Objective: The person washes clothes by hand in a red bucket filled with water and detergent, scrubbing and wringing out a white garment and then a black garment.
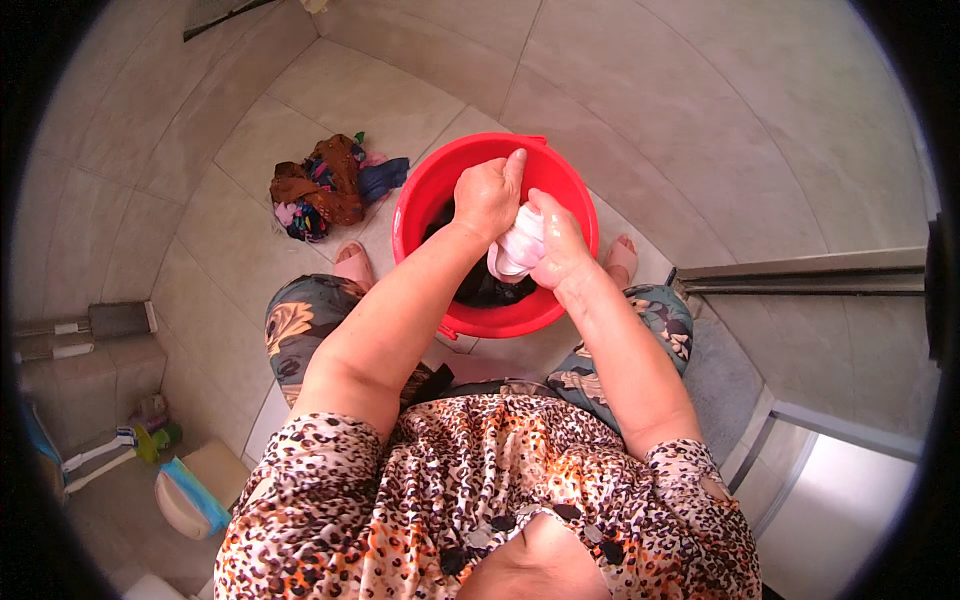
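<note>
A white and pale pink wet cloth (519, 246) is bunched between my two hands, above a red plastic bucket (499, 330). My left hand (489, 193) grips the cloth from its left side, with the thumb pointing up and away from me. My right hand (559, 241) holds the cloth's right side, with its fingers curled round it. Dark wet fabric (491, 289) lies inside the bucket beneath the cloth. The bucket stands on the tiled floor between my feet.
Brown, blue and flowered clothes (330, 187) lie heaped on the floor left of the bucket. Long-handled brushes (120, 450) stand at the lower left, near a beige and blue object (191, 499). A tiled wall (637, 135) rises behind the bucket; a grey mat (716, 382) lies at the right.
</note>
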### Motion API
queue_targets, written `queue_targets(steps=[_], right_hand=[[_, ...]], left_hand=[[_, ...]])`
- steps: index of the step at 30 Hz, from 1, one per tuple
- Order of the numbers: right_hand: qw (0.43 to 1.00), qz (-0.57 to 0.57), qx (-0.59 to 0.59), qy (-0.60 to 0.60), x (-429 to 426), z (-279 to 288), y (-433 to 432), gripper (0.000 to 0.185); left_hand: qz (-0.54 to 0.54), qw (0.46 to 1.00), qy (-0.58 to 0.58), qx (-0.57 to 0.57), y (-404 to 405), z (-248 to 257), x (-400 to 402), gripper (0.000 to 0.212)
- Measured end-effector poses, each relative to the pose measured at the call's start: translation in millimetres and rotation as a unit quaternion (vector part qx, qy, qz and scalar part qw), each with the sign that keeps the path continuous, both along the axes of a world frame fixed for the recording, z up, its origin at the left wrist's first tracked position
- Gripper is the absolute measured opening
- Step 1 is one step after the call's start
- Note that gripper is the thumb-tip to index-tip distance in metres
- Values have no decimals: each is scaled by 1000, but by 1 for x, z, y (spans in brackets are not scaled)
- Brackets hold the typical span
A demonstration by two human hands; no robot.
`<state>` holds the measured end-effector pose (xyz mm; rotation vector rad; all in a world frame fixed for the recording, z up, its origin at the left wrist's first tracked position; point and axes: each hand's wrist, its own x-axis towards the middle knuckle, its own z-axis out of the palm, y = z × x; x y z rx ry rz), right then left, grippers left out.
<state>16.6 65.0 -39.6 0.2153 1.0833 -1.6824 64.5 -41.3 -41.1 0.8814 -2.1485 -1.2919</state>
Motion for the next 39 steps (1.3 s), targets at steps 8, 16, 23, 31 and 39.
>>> queue_targets(steps=[8, 16, 23, 31, 39], right_hand=[[995, -50, -80, -14, -81, 47, 33, 23], [986, -3, -69, 152, -117, 33, 61, 24], [913, -40, 66, 401, -98, -6, 42, 26], [974, -151, -170, -12, -32, -15, 7, 48], [994, -81, 37, 57, 22, 17, -27, 36]], left_hand=[[-476, 846, -177, 163, -20, -6, 3, 54], [-322, 833, 72, 444, -39, -15, 6, 33], [-129, 830, 213, 499, -12, 10, -7, 36], [-185, 922, 92, -328, 69, 44, 8, 39], [1, 988, -98, -121, 12, 2, 2, 56]])
